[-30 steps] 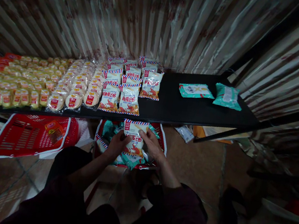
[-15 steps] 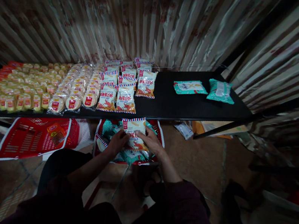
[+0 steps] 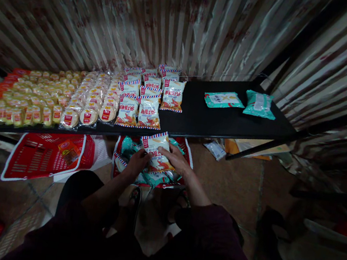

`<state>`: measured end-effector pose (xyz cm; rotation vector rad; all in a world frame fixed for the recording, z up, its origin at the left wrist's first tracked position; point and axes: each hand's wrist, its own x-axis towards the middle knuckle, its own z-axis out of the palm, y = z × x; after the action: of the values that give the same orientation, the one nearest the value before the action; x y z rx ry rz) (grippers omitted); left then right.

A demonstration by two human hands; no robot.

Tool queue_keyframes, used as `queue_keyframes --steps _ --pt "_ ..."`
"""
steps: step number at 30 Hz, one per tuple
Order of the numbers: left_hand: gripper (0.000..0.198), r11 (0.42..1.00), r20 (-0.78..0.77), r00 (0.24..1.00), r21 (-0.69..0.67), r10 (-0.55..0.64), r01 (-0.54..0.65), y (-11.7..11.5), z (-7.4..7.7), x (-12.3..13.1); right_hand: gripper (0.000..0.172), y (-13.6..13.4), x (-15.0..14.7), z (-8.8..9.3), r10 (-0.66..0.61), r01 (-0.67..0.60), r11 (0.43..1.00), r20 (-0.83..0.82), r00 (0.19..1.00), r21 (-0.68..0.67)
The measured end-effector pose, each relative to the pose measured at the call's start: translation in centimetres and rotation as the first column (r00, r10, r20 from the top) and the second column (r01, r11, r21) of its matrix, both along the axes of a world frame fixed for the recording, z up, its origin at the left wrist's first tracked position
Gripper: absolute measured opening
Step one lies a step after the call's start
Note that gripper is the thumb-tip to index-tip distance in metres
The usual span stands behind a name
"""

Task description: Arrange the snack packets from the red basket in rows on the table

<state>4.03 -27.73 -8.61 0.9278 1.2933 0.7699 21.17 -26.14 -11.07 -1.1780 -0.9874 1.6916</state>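
Note:
Between my two hands is a white snack bag (image 3: pixel 156 145) with a striped top edge and an orange picture near its bottom. My left hand (image 3: pixel 138 162) is closed on its left side, and my right hand (image 3: pixel 176 158) grips its right side with the thumb on the front. The bag is held over a red basket (image 3: pixel 190 158) holding several teal snack bags (image 3: pixel 154 178). Just beyond, on a black shelf (image 3: pixel 192 117), stand several matching white snack bags (image 3: pixel 149 112) in short rows.
Wrapped round biscuits (image 3: pixel 89 117) and small yellow wrapped cakes (image 3: pixel 17 117) fill the shelf's left part. Two teal packs (image 3: pixel 223 100) lie on its right. A red basket (image 3: pixel 39 156) with an orange packet is on the floor at left. A slanted metal bar (image 3: pixel 253 150) braces the shelf.
The white snack bag has tilted slightly and shifted a little within my hands, which still hold it. The whole view has moved slightly; the shelf goods stay as they were.

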Motion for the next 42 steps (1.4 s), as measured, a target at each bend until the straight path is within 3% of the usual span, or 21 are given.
queue_keyframes --steps 6,15,23,28,42 --pt "0.032 0.999 -0.049 0.998 -0.022 0.031 -0.032 -0.3 0.0 0.2 0.043 0.1 0.0 -0.1 0.003 -0.002 0.999 0.019 1.000 -0.034" --pt "0.041 1.000 -0.105 0.994 -0.001 0.016 -0.016 0.1 -0.9 0.0 0.045 0.4 -0.3 0.0 0.004 -0.005 0.999 -0.007 1.000 -0.046" --pt "0.033 1.000 -0.121 0.993 -0.016 0.015 -0.018 -0.3 -0.6 0.1 0.042 -0.2 -0.4 -0.2 0.000 -0.005 0.992 -0.034 0.999 -0.124" --pt "0.031 1.000 -0.104 0.994 -0.003 0.031 -0.031 -0.7 -0.4 0.1 0.043 -0.3 -0.3 -0.5 0.023 -0.024 0.996 -0.012 1.000 -0.091" --pt "0.043 0.998 -0.085 0.994 -0.027 0.061 -0.064 -0.2 -3.1 -0.7 0.049 0.1 -0.9 0.2 0.061 -0.060 0.997 0.017 0.998 -0.052"
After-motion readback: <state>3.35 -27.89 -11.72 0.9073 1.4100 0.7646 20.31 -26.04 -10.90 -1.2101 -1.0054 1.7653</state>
